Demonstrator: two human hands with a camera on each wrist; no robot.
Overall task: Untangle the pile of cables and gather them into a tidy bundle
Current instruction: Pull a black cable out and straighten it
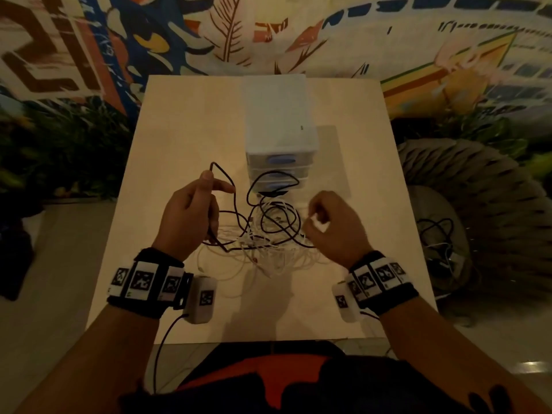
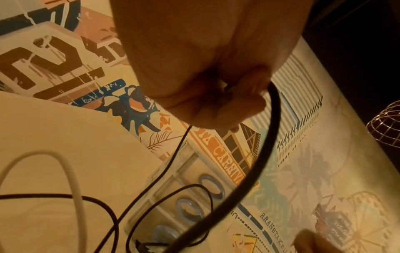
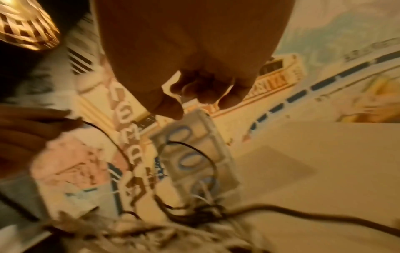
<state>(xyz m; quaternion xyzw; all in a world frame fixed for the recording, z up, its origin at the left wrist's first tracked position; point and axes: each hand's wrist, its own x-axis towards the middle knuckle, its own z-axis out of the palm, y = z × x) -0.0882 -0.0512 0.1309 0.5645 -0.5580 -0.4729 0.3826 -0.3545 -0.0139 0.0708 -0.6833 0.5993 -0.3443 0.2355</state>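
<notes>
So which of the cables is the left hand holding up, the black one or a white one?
The black cable: the left hand grips it, lifting a loop above the table, while the white cables lie in the pile.

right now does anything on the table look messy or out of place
Yes: the black cable and white cables lie knotted in a heap in front of the small drawer unit, and one black loop droops across its drawer fronts. The left hand lifts a black strand; the right hand pinches something white.
</notes>
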